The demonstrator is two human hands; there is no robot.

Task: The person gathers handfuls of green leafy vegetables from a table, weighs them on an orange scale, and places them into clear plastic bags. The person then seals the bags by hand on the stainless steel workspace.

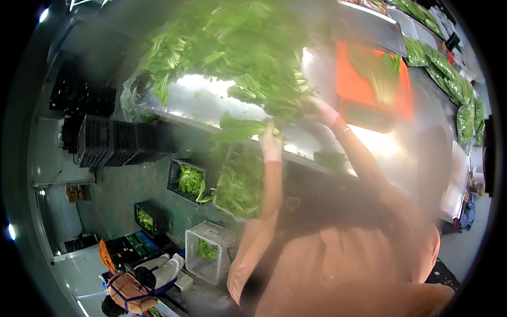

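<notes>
Greens (237,47), a big loose heap of leafy stalks, lie on the steel table (200,100), spread from its near edge toward the far side; both hands are at the heap's near end, where the stems gather. The left hand (271,143), in a pale glove, is closed around a few stalks at the table edge, one broad leaf (240,129) drooping beside it; the right hand (322,112), also gloved and with a thin band at the wrist, is pressed into the stem ends, but blur hides whether its fingers are clamped or only resting, so I cannot tell. Judging by the look, the greens are light, soft and limp, the leaves thin and easily bruised or torn, perhaps damp and a little slippery; the firmer stems near the base seem the safest place to grip, gathering several together rather than pulling on leaf blades. The table is smooth, shiny metal with bright glare; an orange tray (351,79) of rigid plastic sits on it just right of the heap, holding a few more leaves. Bagged bunches (449,79) line the far right edge. Below the table, black slatted crates (121,140) stand stacked, one open crate (182,177) holds more greens, and a white basket (208,251) sits on the green floor; another person (134,288) crouches at lower left.
</notes>
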